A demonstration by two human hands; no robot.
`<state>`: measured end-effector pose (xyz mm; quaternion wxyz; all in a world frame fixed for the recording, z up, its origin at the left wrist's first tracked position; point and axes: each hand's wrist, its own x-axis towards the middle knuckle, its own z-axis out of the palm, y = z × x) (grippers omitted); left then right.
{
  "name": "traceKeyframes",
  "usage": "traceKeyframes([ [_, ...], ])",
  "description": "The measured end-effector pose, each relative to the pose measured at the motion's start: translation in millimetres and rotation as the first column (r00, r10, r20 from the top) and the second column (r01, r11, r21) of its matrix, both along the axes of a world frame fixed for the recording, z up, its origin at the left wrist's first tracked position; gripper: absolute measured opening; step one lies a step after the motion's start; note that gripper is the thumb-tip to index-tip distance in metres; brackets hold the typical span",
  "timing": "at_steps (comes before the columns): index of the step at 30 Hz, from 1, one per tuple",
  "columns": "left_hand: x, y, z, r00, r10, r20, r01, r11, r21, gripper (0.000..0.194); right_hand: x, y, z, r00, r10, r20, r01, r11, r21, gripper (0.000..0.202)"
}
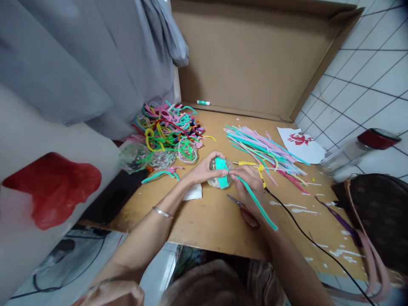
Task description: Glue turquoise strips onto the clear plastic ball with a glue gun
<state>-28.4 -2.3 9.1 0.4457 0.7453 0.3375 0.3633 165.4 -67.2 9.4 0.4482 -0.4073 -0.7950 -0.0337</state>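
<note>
My left hand (212, 168) is closed around a small clear plastic cup-like piece (211, 183) with a band of turquoise pipe cleaner (221, 178) across its middle. My right hand (250, 182) pinches one turquoise pipe cleaner (255, 199) close to the band. Its loose end trails down over my right wrist. Just behind the right hand lies a yellow glue gun (251, 164), partly hidden by the fingers. Scissors (247, 216) with dark red handles rest on the table, partly under my right hand.
Tangled pipe cleaners (168, 127) and clear plastic pieces (162, 159) are heaped back left. Straight pipe cleaners (261, 146) lie back right, near a paper with a red drawing (310, 153). A clear bottle (344, 155), a brown bag (376, 216) and a black cord (306, 231) occupy the right.
</note>
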Motion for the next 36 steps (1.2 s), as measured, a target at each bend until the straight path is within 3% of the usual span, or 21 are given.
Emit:
traceKeyframes([
  [7, -2, 0, -0.5, 1.0, 0.004, 0.019, -0.003, 0.998, -0.056, 0.034, -2, 1, -2.0, 1.0, 0.0, 0.015, -0.001, 0.998, 0.057, 0.016],
  [24, 1, -2, 3.1, 1.0, 0.005, 0.017, -0.004, 0.999, -0.039, 0.028, -8, -4, 4.6, 0.999, 0.03, -0.02, -0.03, 0.999, 0.014, 0.018],
  [36, 3, -3, 0.4, 0.999, 0.042, 0.01, -0.041, 0.998, -0.036, 0.029, -10, 2, -10.1, 0.998, 0.026, -0.065, -0.019, 0.994, 0.104, 0.019],
])
